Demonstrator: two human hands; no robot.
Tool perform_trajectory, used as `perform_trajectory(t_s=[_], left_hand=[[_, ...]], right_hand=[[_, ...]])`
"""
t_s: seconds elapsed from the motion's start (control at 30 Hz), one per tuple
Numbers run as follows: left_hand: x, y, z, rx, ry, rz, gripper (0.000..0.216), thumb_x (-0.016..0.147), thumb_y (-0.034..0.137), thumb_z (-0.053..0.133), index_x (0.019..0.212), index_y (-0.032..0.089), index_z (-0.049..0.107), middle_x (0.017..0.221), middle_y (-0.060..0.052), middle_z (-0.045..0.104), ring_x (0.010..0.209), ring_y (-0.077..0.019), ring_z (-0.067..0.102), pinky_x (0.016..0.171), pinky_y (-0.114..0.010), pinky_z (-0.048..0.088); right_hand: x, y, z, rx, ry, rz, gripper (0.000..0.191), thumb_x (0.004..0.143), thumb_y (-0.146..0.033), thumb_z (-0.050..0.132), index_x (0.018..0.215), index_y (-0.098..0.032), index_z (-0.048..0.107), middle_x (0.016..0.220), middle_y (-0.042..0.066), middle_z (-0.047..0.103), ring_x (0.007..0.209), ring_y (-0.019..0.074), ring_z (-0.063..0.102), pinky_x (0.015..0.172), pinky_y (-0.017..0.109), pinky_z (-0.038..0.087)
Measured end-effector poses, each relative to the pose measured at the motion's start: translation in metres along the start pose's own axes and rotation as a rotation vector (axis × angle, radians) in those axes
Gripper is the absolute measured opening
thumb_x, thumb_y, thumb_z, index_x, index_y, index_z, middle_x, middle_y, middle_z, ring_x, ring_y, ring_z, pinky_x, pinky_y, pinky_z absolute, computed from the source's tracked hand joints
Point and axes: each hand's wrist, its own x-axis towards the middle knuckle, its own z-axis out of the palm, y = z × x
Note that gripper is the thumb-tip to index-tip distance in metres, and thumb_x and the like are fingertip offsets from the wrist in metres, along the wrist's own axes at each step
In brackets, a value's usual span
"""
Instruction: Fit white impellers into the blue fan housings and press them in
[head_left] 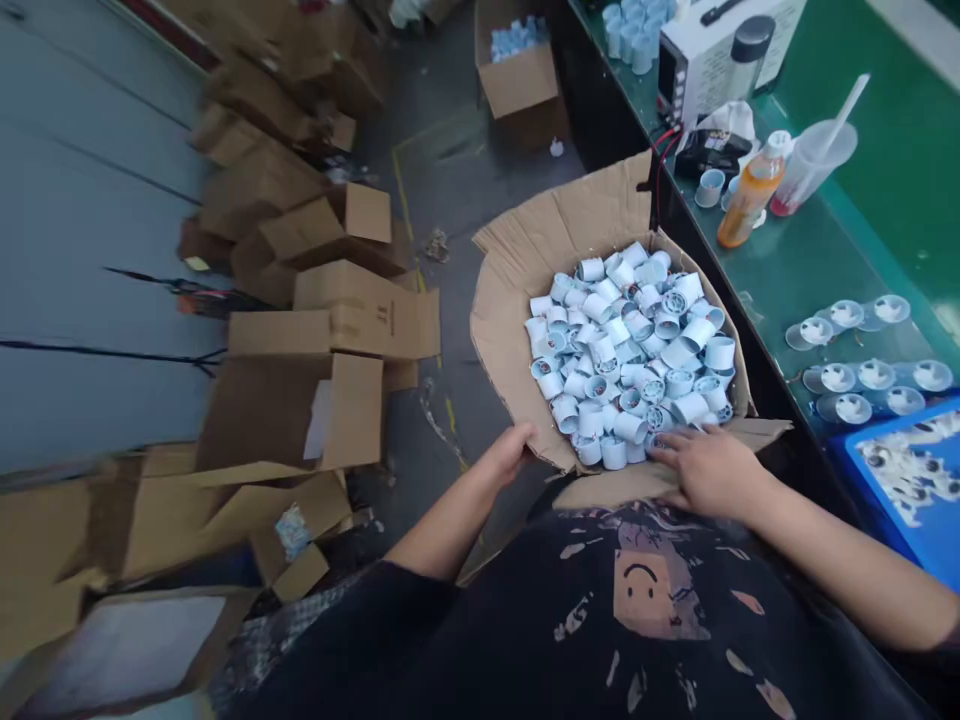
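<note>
An open cardboard box (517, 250) rests in front of me, heaped with several small white and pale blue plastic caps (630, 350). My left hand (511, 452) grips the near left edge of the box, its fingers curled round the cardboard. At the near right side my right hand (709, 468) lies over the box flap, its fingers reaching into the caps; what is under the fingers is hidden.
A green workbench (810, 260) runs along the right with an orange bottle (750, 190), a plastic cup (814, 160), a white device (720, 50), round parts (862, 375) and a blue tray (907, 480). Cardboard boxes (330, 330) pile up on the left floor; another box (521, 70) holds caps.
</note>
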Motion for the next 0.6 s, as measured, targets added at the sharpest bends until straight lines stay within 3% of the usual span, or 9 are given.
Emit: perform_trajectory(t_s=[0.03, 0.1, 0.23, 0.33, 0.4, 0.5, 0.6], left_hand=[[-0.001, 0.000, -0.003, -0.016, -0.027, -0.006, 0.015, 0.082, 0.021, 0.063, 0.094, 0.013, 0.067, 0.080, -0.004, 0.073, 0.078, -0.0187, 0.071, 0.073, -0.033, 0.060], [-0.004, 0.000, -0.012, -0.046, -0.081, -0.011, 0.020, 0.072, 0.016, 0.059, 0.090, 0.013, 0.067, 0.076, -0.004, 0.073, 0.081, -0.0217, 0.072, 0.073, -0.033, 0.061], [-0.005, 0.003, -0.030, -0.085, -0.208, 0.007, 0.026, 0.063, 0.015, 0.057, 0.088, 0.014, 0.065, 0.077, -0.003, 0.074, 0.086, -0.0230, 0.073, 0.077, -0.032, 0.062], [-0.003, 0.005, -0.033, -0.085, -0.314, 0.009, 0.029, 0.063, 0.015, 0.060, 0.091, 0.014, 0.066, 0.082, -0.003, 0.075, 0.088, -0.0228, 0.072, 0.082, -0.033, 0.062], [-0.002, 0.005, -0.033, -0.073, -0.377, 0.008, 0.030, 0.063, 0.015, 0.061, 0.092, 0.013, 0.067, 0.084, -0.003, 0.075, 0.089, -0.0229, 0.072, 0.083, -0.036, 0.062], [0.005, 0.003, -0.037, -0.047, -0.441, 0.018, 0.029, 0.063, 0.013, 0.060, 0.091, 0.012, 0.067, 0.082, -0.004, 0.075, 0.090, -0.0243, 0.072, 0.086, -0.040, 0.061], [0.020, -0.003, -0.050, -0.017, -0.470, 0.033, 0.032, 0.061, 0.011, 0.059, 0.092, 0.011, 0.067, 0.083, -0.005, 0.075, 0.095, -0.0271, 0.071, 0.091, -0.043, 0.059]], right_hand=[[-0.009, -0.013, 0.013, -0.013, -0.058, 0.060, 0.042, 0.083, -0.048, 0.067, 0.112, -0.019, 0.073, 0.116, 0.014, 0.069, 0.104, 0.0328, 0.067, 0.091, 0.048, 0.053], [-0.026, -0.022, 0.039, -0.015, -0.054, 0.131, 0.034, 0.084, -0.033, 0.063, 0.113, -0.020, 0.072, 0.115, 0.013, 0.070, 0.101, 0.0296, 0.068, 0.090, 0.045, 0.054], [-0.065, -0.019, 0.092, 0.021, 0.025, 0.151, 0.064, 0.077, -0.020, 0.058, 0.140, -0.027, 0.056, 0.146, 0.005, 0.051, 0.131, 0.0295, 0.051, 0.107, 0.049, 0.043], [-0.080, -0.033, 0.139, 0.150, -0.009, 0.454, 0.071, 0.077, -0.010, 0.051, 0.144, -0.035, 0.051, 0.155, -0.001, 0.039, 0.146, 0.0278, 0.032, 0.121, 0.055, 0.021], [-0.070, -0.051, 0.173, 0.249, 0.002, 0.721, 0.072, 0.078, -0.002, 0.045, 0.143, -0.032, 0.052, 0.158, 0.002, 0.034, 0.148, 0.0291, 0.029, 0.121, 0.060, 0.014], [-0.021, -0.072, 0.213, 0.342, 0.073, 0.937, 0.064, 0.083, -0.005, 0.049, 0.145, -0.017, 0.048, 0.157, 0.018, 0.031, 0.137, 0.0344, 0.044, 0.112, 0.061, 0.033], [0.038, -0.082, 0.231, 0.417, 0.229, 1.040, 0.054, 0.094, -0.029, 0.058, 0.145, -0.015, 0.044, 0.146, 0.017, 0.044, 0.130, 0.0296, 0.050, 0.107, 0.053, 0.043]])
